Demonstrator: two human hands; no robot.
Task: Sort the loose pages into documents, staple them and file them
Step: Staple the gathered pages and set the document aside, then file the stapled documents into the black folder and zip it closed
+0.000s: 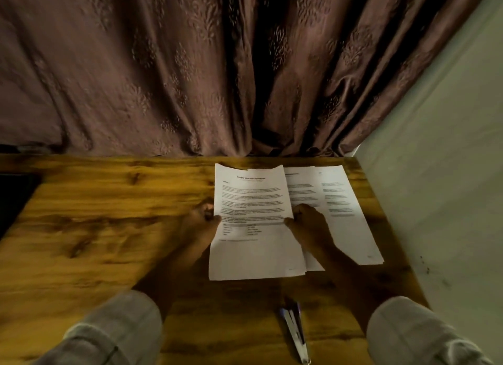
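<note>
The sorting step is in hand. The left hand and the right hand each pinch a side edge of a set of printed pages, so each grip is closed on the paper with the thumb on top. The set sits low over the wooden surface, and I cannot tell whether it rests flat. More loose pages lie fanned to its right, partly beneath it. The stapler lies near the front edge, untouched. Next, I judge, the held set needs its edges squared before one hand lets go to fetch the stapler. No folder shows.
</note>
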